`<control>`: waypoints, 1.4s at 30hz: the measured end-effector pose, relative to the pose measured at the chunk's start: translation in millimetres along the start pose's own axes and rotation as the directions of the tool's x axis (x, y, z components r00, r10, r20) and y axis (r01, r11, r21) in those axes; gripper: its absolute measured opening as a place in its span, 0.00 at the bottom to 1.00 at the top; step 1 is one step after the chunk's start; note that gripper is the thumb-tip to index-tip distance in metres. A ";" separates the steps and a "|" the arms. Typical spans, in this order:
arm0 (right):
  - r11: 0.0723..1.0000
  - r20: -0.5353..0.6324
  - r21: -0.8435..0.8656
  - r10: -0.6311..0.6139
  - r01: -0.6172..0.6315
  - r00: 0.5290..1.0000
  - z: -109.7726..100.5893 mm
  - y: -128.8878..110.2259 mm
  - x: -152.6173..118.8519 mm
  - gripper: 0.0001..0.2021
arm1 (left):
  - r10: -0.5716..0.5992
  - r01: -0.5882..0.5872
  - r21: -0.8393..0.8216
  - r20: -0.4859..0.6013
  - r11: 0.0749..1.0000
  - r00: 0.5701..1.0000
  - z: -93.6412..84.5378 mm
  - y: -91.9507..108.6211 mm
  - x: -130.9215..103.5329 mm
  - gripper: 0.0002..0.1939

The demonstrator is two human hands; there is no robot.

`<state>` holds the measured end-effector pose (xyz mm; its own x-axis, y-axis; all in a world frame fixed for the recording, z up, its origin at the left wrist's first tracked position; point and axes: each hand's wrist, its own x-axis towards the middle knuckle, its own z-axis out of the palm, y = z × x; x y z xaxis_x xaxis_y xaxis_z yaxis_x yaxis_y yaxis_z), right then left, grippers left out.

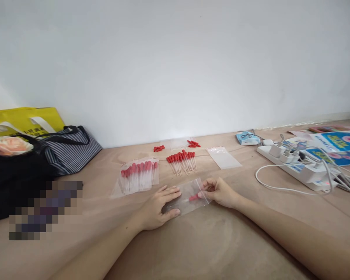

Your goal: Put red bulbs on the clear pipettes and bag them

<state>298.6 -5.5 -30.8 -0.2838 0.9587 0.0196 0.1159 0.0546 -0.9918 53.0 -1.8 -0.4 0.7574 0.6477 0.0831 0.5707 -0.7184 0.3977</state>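
Observation:
My left hand (160, 208) lies with fingers stretched and thumb apart over the left end of a clear zip bag (182, 206). At the bag's right end, my right hand (217, 191) is closed in a pinch around a red-bulbed dropper (194, 197). Its red part shows through the plastic; the glass tube is hard to make out. Beyond the hands lies a row of red-bulbed droppers (181, 159). To the left, a filled zip bag (138, 175) holds several more, bulbs toward the wall. An unfilled zip bag (224, 157) lies flat on the right.
Loose red bulbs (159, 148) and thin glass tubes (177, 144) lie near the wall. A white power strip (294, 171) with plugs and looping cables is at right, beside a blue mask (247, 138) and printed packages (338, 142). Striped (70, 149) and yellow bags (23, 116) stand left.

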 end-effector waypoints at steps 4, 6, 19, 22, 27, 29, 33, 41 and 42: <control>0.990 -0.108 -0.126 0.055 -0.068 0.993 -11.9 -2.2 15.3 0.08 | 0.006 -0.006 0.005 0.006 1.000 1.000 -0.2 -1.1 -0.2 0.25; 0.971 -0.255 -0.228 0.014 -0.074 0.967 -21.3 -5.4 31.1 0.06 | 0.004 -0.004 0.000 0.007 1.000 1.000 -1.0 -0.2 -0.2 0.25; 0.872 -0.569 -0.466 -0.169 -0.146 0.805 3.2 -18.3 163.8 0.13 | -0.008 0.008 -0.016 0.008 1.000 1.000 -1.4 1.8 -0.5 0.25; 0.885 -0.592 -0.431 -0.129 -0.177 0.796 2.9 -16.7 174.0 0.09 | 0.000 0.000 -0.028 0.004 1.000 1.000 -1.2 1.5 -0.5 0.25; 0.926 -0.583 -0.345 -0.083 -0.153 0.808 -2.0 -18.5 175.4 0.04 | 0.013 -0.013 -0.040 0.005 0.999 1.000 -1.0 0.3 -1.1 0.25; 0.947 -0.577 -0.298 -0.079 -0.120 0.813 -7.2 -22.9 170.4 0.05 | 0.010 -0.010 -0.043 0.005 0.999 1.000 -1.2 0.5 -1.0 0.25; 0.983 -0.578 -0.180 -0.079 -0.033 0.812 -26.7 -32.8 144.1 0.09 | -0.011 0.012 -0.026 0.007 1.000 1.000 -1.6 1.8 -0.5 0.25; 0.974 -0.708 0.133 -0.036 0.183 0.705 -69.2 -12.9 42.3 0.11 | 0.003 -0.003 -0.003 -0.006 1.000 1.000 -1.2 0.5 -0.1 0.25; 0.970 -0.716 0.163 -0.010 0.181 0.698 -69.6 -7.9 32.5 0.11 | 0.005 -0.005 -0.002 -0.008 1.000 1.000 -1.3 0.5 0.0 0.24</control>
<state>354.8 44.7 -13.5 0.4828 0.8683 0.1139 -0.0938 0.1806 -0.9791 52.9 -1.9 1.1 0.7576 0.6462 0.0920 0.5665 -0.7210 0.3991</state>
